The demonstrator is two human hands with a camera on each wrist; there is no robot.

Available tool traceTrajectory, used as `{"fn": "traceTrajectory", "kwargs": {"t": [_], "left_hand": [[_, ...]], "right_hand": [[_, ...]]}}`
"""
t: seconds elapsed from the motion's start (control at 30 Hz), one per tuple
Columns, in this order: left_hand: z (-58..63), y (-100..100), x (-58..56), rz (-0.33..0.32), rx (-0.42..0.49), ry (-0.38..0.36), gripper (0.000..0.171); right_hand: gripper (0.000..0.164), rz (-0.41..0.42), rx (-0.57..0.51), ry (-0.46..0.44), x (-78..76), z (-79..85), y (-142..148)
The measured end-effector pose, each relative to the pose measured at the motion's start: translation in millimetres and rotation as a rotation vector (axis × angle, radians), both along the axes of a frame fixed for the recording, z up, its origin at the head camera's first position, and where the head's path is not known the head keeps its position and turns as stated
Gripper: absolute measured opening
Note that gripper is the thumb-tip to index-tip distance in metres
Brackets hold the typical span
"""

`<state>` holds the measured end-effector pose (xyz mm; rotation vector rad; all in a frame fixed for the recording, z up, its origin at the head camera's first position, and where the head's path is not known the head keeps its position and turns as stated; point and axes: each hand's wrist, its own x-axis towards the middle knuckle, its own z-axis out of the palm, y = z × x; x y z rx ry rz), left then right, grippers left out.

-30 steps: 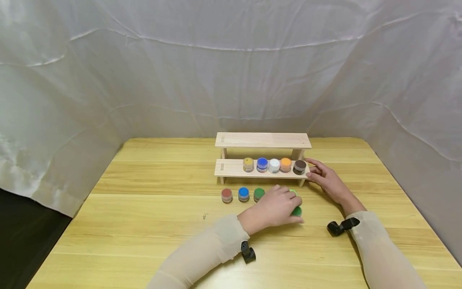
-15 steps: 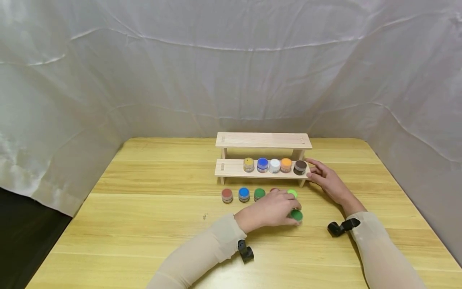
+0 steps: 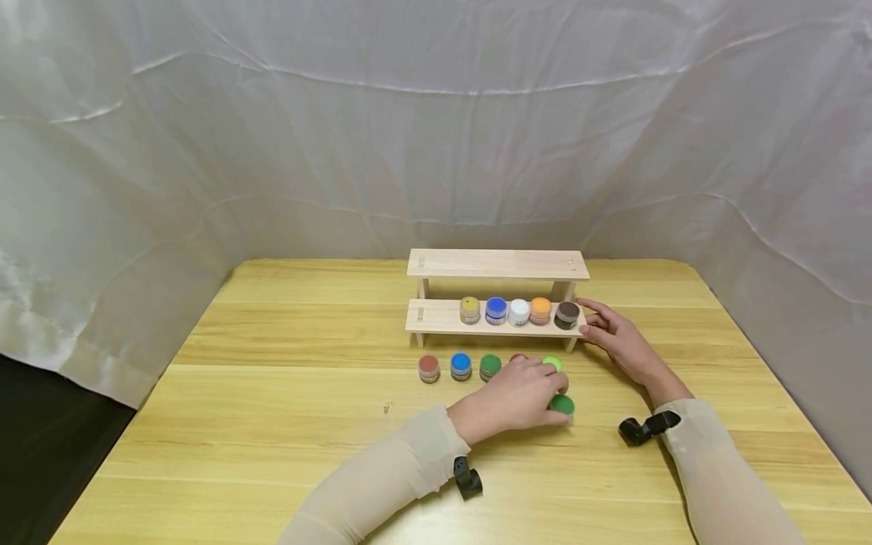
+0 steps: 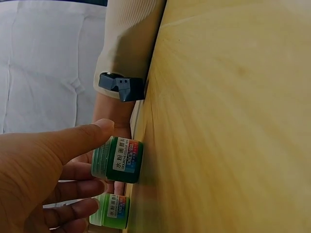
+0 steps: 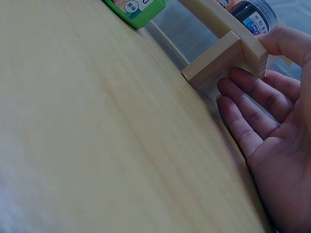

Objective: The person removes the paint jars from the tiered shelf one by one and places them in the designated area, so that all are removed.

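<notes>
In the head view my left hand [image 3: 521,393] has its thumb and fingers round a dark green gouache paint jar [image 3: 562,406] near the front of the rack. The left wrist view shows that green jar [image 4: 129,160] upright, label visible, thumb at its lid. Just beyond it stands a light green jar [image 4: 116,211], beside the curled lower fingers. My right hand [image 3: 623,344] holds the right end of a two-tier wooden rack [image 3: 443,316]. Its thumb lies on the lower shelf's end, by the dark brown jar [image 5: 255,17], with fingers beneath along the leg [image 5: 214,60].
On the lower shelf stand yellow [image 3: 469,311], blue [image 3: 496,311], white [image 3: 518,312] and orange [image 3: 540,311] jars. Before the rack sit a brownish-red jar [image 3: 428,369], a blue jar [image 3: 460,366], a green jar [image 3: 490,368] and a red one [image 3: 518,357], partly hidden by my left hand.
The dark green jar has come slightly nearer to me, and more of its lid shows. The red and light green jars behind my left hand are less covered. My right hand stays put.
</notes>
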<state>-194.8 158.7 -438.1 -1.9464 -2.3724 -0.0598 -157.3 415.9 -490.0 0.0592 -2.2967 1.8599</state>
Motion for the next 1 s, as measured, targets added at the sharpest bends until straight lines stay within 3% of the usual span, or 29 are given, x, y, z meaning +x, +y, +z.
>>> {"fn": "traceTrajectory", "kwargs": {"t": [0.27, 0.53, 0.73, 1.0], "left_hand": [[1.0, 0.8, -0.5, -0.008, 0.004, -0.008, 0.045], [8.5, -2.9, -6.3, 0.002, -0.007, -0.072, 0.050], [18.7, -12.0, -16.7, -0.017, 0.082, -0.063, 0.046], [33.3, -27.4, -38.0, 0.043, 0.182, -0.103, 0.044]], "right_hand": [[0.057, -0.004, -0.007, 0.006, 0.8, 0.7, -0.8], [0.058, 0.000, -0.011, 0.008, 1.2, -0.2, -1.2], [0.058, 0.006, -0.023, 0.015, 0.4, -0.8, -1.1], [0.059, 0.003, -0.045, 0.014, -0.8, -1.4, -0.8]]}}
